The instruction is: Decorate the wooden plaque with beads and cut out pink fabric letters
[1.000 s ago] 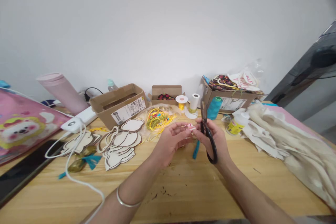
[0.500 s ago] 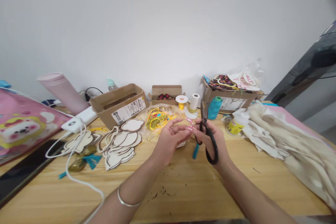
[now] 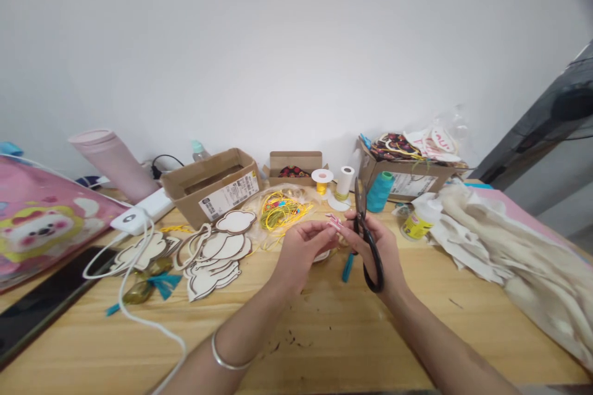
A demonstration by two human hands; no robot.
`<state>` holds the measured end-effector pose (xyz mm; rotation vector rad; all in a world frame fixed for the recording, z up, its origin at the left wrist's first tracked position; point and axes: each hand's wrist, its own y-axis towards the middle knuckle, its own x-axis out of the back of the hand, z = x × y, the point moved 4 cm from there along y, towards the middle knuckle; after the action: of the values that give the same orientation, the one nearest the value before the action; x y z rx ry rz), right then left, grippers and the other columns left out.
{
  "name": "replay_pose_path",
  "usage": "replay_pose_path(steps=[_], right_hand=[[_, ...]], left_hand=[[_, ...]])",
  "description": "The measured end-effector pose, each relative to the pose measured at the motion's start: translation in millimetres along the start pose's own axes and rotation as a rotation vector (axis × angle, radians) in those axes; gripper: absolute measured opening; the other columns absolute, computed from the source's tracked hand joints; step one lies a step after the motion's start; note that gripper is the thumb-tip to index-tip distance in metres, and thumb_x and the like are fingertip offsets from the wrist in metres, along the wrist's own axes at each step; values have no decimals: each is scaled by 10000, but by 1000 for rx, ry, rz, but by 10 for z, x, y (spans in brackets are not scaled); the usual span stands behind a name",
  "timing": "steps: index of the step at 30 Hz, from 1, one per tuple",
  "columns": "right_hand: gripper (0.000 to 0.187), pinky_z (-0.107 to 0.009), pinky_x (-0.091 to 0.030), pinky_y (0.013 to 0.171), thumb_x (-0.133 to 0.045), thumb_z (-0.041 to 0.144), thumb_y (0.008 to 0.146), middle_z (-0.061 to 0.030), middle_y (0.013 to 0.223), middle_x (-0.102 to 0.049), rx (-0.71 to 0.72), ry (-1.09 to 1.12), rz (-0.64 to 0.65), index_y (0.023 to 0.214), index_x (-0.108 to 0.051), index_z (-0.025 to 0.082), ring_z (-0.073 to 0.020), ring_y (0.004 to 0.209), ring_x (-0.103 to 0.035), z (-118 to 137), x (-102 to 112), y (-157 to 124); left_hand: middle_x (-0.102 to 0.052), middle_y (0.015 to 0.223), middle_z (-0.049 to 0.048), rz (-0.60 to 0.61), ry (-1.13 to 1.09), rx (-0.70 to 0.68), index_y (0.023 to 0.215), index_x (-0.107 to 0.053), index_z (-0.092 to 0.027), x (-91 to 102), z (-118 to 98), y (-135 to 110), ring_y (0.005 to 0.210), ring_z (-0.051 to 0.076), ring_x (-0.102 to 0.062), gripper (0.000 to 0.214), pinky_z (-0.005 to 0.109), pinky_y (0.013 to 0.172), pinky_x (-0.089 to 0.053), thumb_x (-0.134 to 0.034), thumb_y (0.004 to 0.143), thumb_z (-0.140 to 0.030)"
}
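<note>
Between the fingertips of my left hand (image 3: 306, 250) is a small pink-and-white piece (image 3: 334, 221), which looks like fabric or ribbon; its exact kind is too small to tell. My right hand (image 3: 382, 247) is closed around black-handled scissors (image 3: 370, 247), their blades pointing up and away from me. The right thumb and fingertips also meet the pink-and-white piece. Below the hands, a teal tassel (image 3: 347, 267) lies on the wooden table (image 3: 343, 333). Part of a pale item beneath the hands is hidden.
Cloud-shaped pale pieces (image 3: 213, 278) lie left, near a cardboard box (image 3: 210, 185) and yellow cords (image 3: 282, 210). Behind the hands stand spools, including a teal thread cone (image 3: 380, 191). A glue bottle (image 3: 419, 220) and beige cloth (image 3: 523, 259) are right. A white cable (image 3: 152, 324) crosses the left side.
The fingers of both hands have drawn closer around the pink-and-white piece, and less of it shows. The scissors stay in my right hand. The view has shifted slightly.
</note>
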<state>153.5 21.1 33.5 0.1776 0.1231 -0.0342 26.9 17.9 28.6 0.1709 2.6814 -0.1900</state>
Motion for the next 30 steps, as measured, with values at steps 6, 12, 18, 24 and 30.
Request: replay_pose_path(steps=[6, 12, 18, 24, 30], right_hand=[[395, -182, -307, 349, -458, 540, 776, 55, 540, -385, -134, -236, 398, 749, -532, 153, -50, 390, -369, -35, -24, -61], [473, -172, -257, 325, -475, 612, 715, 61, 502, -352, -169, -341, 523, 667, -519, 144, -35, 370, -312, 64, -134, -139], [440, -182, -219, 328, -529, 584, 694, 63, 482, -366, -174, -272, 491, 712, -551, 145, -36, 362, -309, 100, -154, -147], [413, -184, -199, 326, -576, 557, 673, 67, 460, -367, -183, -180, 449, 704, -562, 146, -33, 356, -292, 131, -150, -139], [402, -184, -205, 336, -578, 544, 676, 68, 463, -357, -176, -203, 447, 700, -571, 143, -35, 365, -285, 156, -134, -125]], left_hand=[[-644, 654, 10, -136, -70, -94, 699, -670, -126, 177, -164, 85, 612, 73, -590, 152, 198, 676, -502, -713, 624, -250], [-635, 678, 8, -171, -72, -172, 723, -663, -118, 262, -308, 103, 619, 55, -576, 155, 165, 665, -489, -707, 629, -233], [-630, 647, -4, -183, -33, -178, 691, -661, -130, 260, -326, 87, 587, 52, -560, 150, 156, 625, -470, -719, 606, -239], [-636, 625, -2, -184, 26, -164, 697, -672, -139, 256, -303, 80, 575, 64, -560, 163, 170, 603, -462, -722, 600, -259], [-642, 600, 5, -154, 68, -134, 693, -687, -145, 215, -259, 70, 545, 67, -553, 156, 179, 576, -458, -727, 594, -258]])
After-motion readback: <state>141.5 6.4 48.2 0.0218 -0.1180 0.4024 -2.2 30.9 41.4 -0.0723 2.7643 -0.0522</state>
